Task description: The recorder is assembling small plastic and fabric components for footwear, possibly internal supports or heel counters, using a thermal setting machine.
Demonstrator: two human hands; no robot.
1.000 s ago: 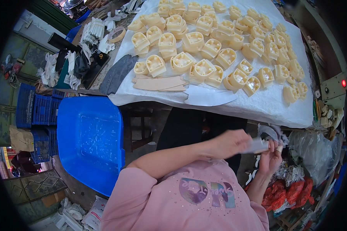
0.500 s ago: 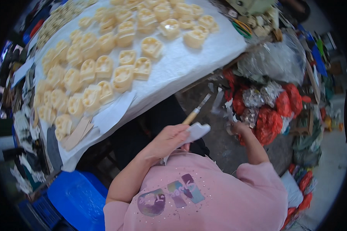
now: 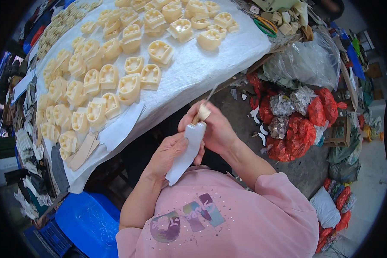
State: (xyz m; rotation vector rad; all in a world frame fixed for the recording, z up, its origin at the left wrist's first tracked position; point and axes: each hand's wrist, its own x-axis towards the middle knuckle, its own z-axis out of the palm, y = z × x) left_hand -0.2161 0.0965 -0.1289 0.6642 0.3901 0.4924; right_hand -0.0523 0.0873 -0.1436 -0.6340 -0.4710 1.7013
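While the left hand [image 3: 163, 155] pinches the white piece [image 3: 189, 151] between thumb and fingers, the right hand [image 3: 220, 129] folds round a tool [image 3: 196, 119], its thin blade [image 3: 212, 92] pointing to one o'clock. With the white piece as the dial's centre, it sits before the pink shirt [image 3: 232, 206], its lower end toward seven o'clock, its upper end beside the tool; whether they touch, I cannot tell. It looks light and thin, probably bendy, likely to crease if squeezed and perhaps a little slick. The long edges near the lower end seem the best hold, well away from the blade. Cream shells [image 3: 130, 88] sit on the table between ten and eleven o'clock, red bags [image 3: 298, 134] at three, a blue tub [image 3: 88, 225] at eight.
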